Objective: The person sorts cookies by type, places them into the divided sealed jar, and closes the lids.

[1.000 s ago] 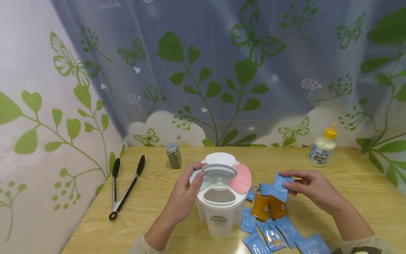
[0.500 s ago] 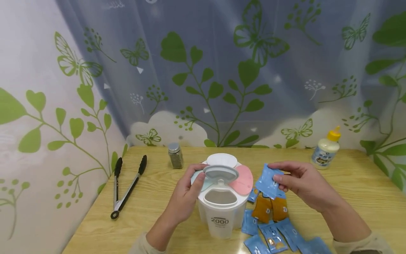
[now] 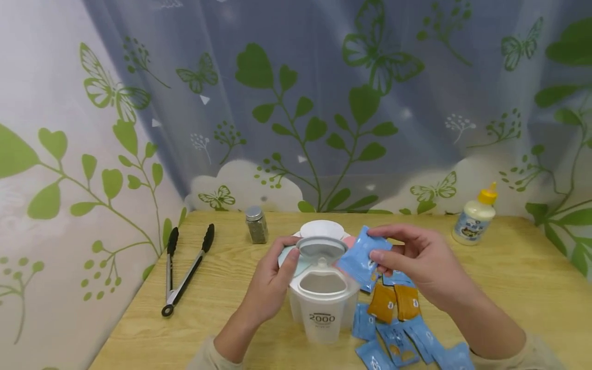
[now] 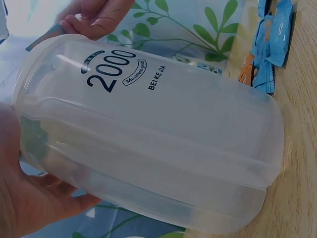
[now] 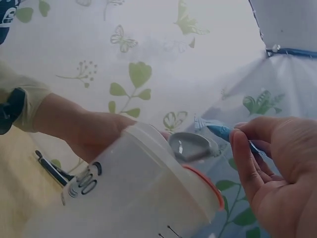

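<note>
Leaf-printed curtain point(image 3: 305, 103) fills the upper frame behind a wooden table point(image 3: 222, 288). Right of centre, the right hand point(image 3: 423, 259) pinches a blue packet point(image 3: 361, 253) between thumb and fingers, beside a raised lid point(image 3: 322, 247). The left hand point(image 3: 268, 282) grips the container point(image 3: 322, 324) near its top. Keeping that grip firm and turning the packet narrow-end down should help it clear the opening point(image 3: 322, 282).

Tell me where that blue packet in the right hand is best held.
Probably pinch the blue packet at its right edge, coming from the right, as the right hand does: it looks slim, and its left end faces the open compartment.
</note>
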`<move>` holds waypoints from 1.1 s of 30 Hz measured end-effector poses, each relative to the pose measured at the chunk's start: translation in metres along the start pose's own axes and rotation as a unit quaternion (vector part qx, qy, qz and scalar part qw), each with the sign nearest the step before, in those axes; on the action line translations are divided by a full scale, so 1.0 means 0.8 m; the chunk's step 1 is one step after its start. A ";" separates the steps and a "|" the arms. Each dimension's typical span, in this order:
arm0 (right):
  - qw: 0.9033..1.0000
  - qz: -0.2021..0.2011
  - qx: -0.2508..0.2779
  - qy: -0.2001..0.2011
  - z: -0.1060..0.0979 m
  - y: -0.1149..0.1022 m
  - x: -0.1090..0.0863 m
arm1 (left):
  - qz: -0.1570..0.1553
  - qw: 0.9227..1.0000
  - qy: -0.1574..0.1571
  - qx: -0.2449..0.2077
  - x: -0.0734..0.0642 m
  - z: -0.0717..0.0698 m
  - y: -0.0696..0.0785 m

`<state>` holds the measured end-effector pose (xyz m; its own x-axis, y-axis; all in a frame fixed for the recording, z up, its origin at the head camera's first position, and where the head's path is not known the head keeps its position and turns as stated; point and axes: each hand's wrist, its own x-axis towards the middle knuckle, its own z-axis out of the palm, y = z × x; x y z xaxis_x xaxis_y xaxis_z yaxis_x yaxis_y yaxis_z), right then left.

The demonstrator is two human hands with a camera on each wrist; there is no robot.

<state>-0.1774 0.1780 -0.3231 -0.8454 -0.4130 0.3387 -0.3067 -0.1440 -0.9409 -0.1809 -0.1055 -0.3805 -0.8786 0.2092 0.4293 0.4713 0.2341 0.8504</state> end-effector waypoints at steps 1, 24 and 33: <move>1.000 -0.012 -0.004 -0.003 0.005 -0.001 0.001 | 0.002 1.000 0.002 0.003 0.000 0.000 0.001; 0.989 -0.098 -0.103 -0.042 0.041 0.009 0.006 | 0.024 0.999 0.022 0.021 0.000 0.001 0.004; 0.989 -0.090 -0.108 -0.050 0.043 0.011 0.006 | 0.021 1.000 0.017 0.014 0.000 0.001 0.003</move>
<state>-0.1690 0.1440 -0.3297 -0.7236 -0.4872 0.4890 -0.5447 -0.0321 -0.8380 -0.1793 -0.1041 -0.3786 -0.8598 0.1870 0.4751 0.5095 0.2530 0.8225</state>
